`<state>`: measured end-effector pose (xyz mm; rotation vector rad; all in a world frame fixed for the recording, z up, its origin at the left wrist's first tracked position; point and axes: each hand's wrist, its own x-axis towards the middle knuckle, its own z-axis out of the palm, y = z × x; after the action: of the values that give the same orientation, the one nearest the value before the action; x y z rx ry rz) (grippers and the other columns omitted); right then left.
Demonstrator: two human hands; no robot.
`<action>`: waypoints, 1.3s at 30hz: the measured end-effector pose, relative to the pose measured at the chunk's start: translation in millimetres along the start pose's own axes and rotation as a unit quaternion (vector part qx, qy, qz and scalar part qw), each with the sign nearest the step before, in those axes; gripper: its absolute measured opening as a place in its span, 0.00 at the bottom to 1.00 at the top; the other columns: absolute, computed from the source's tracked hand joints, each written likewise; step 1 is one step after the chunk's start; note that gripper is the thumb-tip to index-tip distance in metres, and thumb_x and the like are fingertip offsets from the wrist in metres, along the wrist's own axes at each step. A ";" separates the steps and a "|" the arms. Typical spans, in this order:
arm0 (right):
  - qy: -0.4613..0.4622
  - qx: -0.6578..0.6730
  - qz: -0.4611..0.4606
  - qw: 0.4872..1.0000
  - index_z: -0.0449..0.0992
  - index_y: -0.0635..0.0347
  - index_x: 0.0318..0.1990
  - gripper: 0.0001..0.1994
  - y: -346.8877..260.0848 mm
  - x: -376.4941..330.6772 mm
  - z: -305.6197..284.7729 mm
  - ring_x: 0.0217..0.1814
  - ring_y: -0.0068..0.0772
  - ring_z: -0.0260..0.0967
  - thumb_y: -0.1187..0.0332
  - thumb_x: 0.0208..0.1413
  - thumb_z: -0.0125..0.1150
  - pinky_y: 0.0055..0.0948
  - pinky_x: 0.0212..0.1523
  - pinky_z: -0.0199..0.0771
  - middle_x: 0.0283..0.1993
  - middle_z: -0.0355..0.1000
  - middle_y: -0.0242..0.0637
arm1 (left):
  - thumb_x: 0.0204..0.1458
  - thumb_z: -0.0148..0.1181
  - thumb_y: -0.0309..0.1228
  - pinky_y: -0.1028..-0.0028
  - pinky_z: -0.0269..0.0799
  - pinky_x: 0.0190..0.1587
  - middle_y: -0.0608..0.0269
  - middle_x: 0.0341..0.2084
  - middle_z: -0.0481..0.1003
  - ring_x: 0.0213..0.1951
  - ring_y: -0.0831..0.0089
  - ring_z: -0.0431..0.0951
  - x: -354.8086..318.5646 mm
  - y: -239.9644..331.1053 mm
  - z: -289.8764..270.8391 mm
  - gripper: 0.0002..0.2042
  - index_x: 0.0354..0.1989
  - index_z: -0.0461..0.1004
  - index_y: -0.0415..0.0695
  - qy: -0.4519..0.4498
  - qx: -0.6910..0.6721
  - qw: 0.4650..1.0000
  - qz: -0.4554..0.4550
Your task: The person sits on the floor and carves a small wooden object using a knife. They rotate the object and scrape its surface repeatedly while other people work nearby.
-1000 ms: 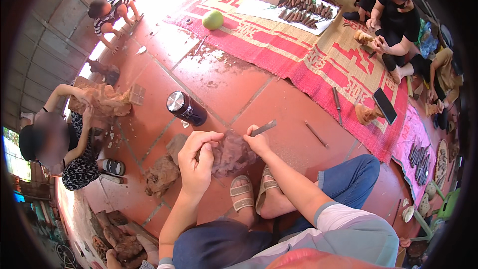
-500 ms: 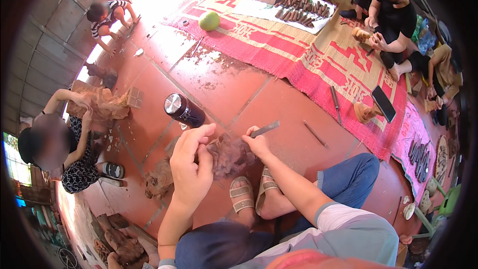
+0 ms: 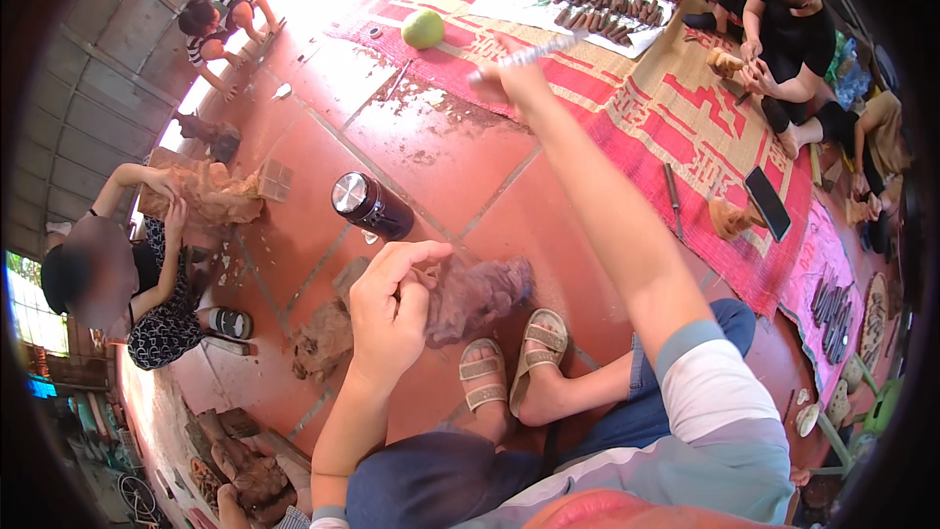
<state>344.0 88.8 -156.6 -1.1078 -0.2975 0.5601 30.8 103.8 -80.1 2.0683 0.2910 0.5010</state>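
My left hand (image 3: 390,306) is raised over the floor, its fingers curled and its index finger reaching to the right. What its curled fingers hold, if anything, is hidden. Right beside it, partly covered by the hand, a knobbly reddish-brown wood carving (image 3: 480,296) lies on the tiles in front of my sandalled feet. Stretched far forward over the mat's near edge, my right hand (image 3: 517,86) grips a flat grey bar-like tool (image 3: 546,49). Motion blurs both hand and tool. A dark flask with a silver lid (image 3: 372,206) stands beyond my left hand.
A red and straw patterned mat (image 3: 617,127) bears a green round fruit (image 3: 422,29), a phone (image 3: 768,204) against a wooden piece, a thin tool (image 3: 673,200) and a white sheet with several dark-handled tools (image 3: 607,12). People sit left and right. Another carving (image 3: 321,341) lies left.
My right hand has swung from beside the carving far forward over the mat, carrying the flat tool. The carving now shows more fully. My left hand stays close by it, fingers still curled.
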 end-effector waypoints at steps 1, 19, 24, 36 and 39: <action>0.008 -0.035 0.005 0.999 0.47 0.54 0.65 0.37 -17.2 7.1 8.8 0.27 0.29 0.73 0.82 0.46 0.53 0.27 0.27 0.79 0.30 0.72 0.41 | 0.42 0.37 0.15 0.80 0.68 0.32 0.59 0.31 0.71 0.26 0.78 0.71 0.1 -2.6 1.1 0.19 0.39 0.73 0.35 -0.001 -0.006 1.000 -0.002; -0.094 -0.509 -0.092 0.850 0.71 0.54 0.52 0.21 -39.8 33.6 46.7 0.24 0.30 0.74 0.72 0.47 0.53 0.26 0.27 0.77 0.27 0.74 0.44 | 0.51 0.42 0.16 0.81 0.68 0.35 0.62 0.30 0.69 0.30 0.80 0.70 1.4 3.0 2.5 0.11 0.38 0.72 0.34 0.002 -0.008 1.000 -0.011; -0.088 -0.576 0.093 0.807 0.69 0.59 0.50 0.19 -23.1 7.2 29.2 0.25 0.35 0.75 0.76 0.47 0.49 0.28 0.27 0.78 0.32 0.75 0.46 | 0.50 0.43 0.16 0.82 0.66 0.34 0.64 0.29 0.69 0.29 0.81 0.69 1.3 1.7 3.7 0.11 0.38 0.73 0.35 0.004 -0.006 1.000 0.015; -0.227 -0.664 0.205 0.683 0.65 0.52 0.56 0.26 -8.9 16.8 30.5 0.25 0.33 0.74 0.74 0.44 0.47 0.34 0.27 0.76 0.25 0.74 0.44 | 0.50 0.44 0.16 0.82 0.65 0.33 0.64 0.27 0.69 0.28 0.81 0.68 -0.3 1.1 5.6 0.11 0.37 0.73 0.35 0.006 -0.004 1.000 0.004; -0.178 -0.644 0.104 0.737 0.60 0.48 0.60 0.30 -13.8 -13.9 16.4 0.24 0.32 0.74 0.74 0.44 0.46 0.31 0.24 0.76 0.25 0.74 0.46 | 0.48 0.48 0.17 0.80 0.68 0.33 0.61 0.28 0.71 0.28 0.76 0.72 2.3 4.2 1.8 0.10 0.37 0.74 0.37 0.017 -0.011 1.000 0.005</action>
<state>328.3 88.8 -136.5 -2.4127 -1.0017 0.7763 33.6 101.2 -76.7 2.0430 0.2949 0.5441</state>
